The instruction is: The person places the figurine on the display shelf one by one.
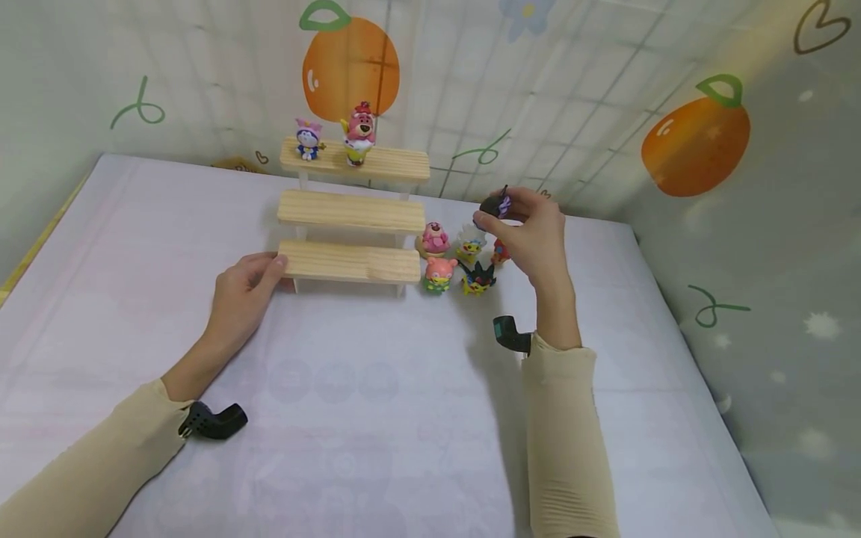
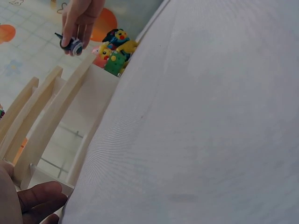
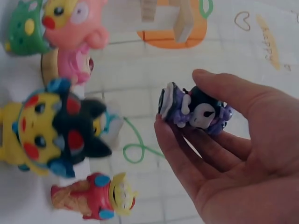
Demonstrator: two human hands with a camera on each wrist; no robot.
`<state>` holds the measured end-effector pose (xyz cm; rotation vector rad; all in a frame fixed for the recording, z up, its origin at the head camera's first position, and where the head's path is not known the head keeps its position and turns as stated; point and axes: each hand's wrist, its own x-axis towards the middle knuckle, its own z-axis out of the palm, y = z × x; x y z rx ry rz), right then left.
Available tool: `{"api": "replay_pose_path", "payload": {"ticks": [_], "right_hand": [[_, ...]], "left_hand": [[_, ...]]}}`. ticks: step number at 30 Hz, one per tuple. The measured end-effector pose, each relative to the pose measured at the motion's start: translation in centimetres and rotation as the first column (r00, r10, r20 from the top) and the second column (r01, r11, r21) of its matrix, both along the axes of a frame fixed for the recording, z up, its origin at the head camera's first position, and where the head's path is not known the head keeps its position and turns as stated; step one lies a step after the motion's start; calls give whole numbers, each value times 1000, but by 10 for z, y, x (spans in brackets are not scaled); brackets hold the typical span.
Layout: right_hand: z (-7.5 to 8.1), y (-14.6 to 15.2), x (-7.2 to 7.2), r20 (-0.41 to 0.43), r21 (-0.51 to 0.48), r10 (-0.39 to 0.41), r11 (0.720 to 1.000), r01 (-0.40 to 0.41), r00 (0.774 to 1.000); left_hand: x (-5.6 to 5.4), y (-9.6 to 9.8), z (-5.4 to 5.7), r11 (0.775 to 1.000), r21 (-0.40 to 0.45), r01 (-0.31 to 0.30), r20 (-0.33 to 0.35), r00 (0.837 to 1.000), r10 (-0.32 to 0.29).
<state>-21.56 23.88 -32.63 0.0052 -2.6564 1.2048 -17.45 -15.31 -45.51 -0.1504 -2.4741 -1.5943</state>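
Note:
My right hand (image 1: 534, 235) holds a small black and purple figurine (image 3: 198, 109) with a white face between thumb and fingers, raised above the table. Below it stand several toy figurines: a yellow one in a black hood (image 1: 478, 279), a pink-hooded one (image 1: 439, 275), a pink bear (image 1: 435, 237), a white-topped one (image 1: 470, 243) and a red one (image 3: 96, 196). At the left end of the three-step wooden display stand (image 1: 350, 261), my left hand (image 1: 245, 295) grips the lowest step, thumb at its edge. On the top step are a purple-hatted figurine (image 1: 309, 140) and a pink bear in a cup (image 1: 359, 134).
A pale cloth covers the table (image 1: 377, 418). Behind it hangs a curtain (image 1: 229, 67) printed with a grid and oranges. A grey patterned wall covering (image 1: 794, 261) runs along the right side.

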Motion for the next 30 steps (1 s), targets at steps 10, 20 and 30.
{"api": "replay_pose_path", "payload": {"ticks": [10, 20, 30], "right_hand": [[0, -27, 1, -98, -43, 85, 995, -89, 992], [-7, -58, 1, -163, -114, 98, 986, -118, 982], [-17, -74, 0, -211, -134, 117, 980, -147, 970]], "left_hand": [[0, 0, 1, 1000, -4, -4, 5, 1000, 4], [-1, 0, 0, 1000, -11, -7, -11, 1000, 6], [0, -1, 2, 1000, -5, 0, -12, 1000, 0]]}}
